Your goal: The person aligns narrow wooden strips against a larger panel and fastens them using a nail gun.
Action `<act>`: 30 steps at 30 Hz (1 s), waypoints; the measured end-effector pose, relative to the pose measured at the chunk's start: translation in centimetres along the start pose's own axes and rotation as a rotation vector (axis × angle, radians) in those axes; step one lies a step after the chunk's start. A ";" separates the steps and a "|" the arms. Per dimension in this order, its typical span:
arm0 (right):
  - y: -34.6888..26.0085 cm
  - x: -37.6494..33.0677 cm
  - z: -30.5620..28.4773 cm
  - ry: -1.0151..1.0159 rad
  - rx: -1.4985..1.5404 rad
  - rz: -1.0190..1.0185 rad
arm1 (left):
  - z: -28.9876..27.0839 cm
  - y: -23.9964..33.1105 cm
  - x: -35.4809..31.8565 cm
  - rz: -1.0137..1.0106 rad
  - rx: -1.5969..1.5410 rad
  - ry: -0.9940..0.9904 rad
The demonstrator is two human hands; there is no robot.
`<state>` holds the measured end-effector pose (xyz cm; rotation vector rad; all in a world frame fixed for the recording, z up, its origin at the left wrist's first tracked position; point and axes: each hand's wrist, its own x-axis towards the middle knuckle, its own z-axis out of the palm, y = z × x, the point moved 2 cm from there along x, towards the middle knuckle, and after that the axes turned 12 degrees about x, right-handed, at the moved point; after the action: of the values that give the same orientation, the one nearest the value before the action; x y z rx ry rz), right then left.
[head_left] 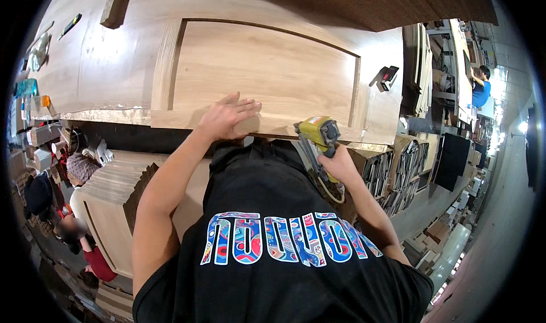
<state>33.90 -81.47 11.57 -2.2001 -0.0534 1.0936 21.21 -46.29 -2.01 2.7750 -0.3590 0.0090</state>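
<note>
A light wooden panel door (264,73) with a raised frame lies on the workbench before me. My left hand (227,117) rests flat on the frame's near edge, fingers stretched out and holding nothing. Gripped in my right hand (339,164) is a yellow and black nail gun (318,131), with a hose curving below it. Its head is at the near edge of the panel, toward the right; whether it touches the wood I cannot tell.
A small black and red box (389,78) sits right of the panel. A dark brown board (369,1) overhangs the far side. At the far left lie a wooden strip (115,7) and a utility knife (70,26). Stacked panels (111,203) stand left of me; other people work farther off.
</note>
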 end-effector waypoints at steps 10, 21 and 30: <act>-3.1 1.8 4.0 -0.021 -0.158 -0.078 | 1.8 -0.1 -0.1 0.032 0.103 0.118; -5.9 2.6 2.9 -0.148 -0.402 0.035 | 2.1 -1.1 -1.2 0.050 0.119 0.115; -5.6 3.1 6.0 -0.095 -0.299 -0.154 | -5.4 -7.7 -10.7 -0.118 0.150 0.012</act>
<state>32.94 -72.90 10.15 -2.3555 -0.4474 1.1630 12.91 -34.86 -0.06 2.9392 -0.1976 0.0253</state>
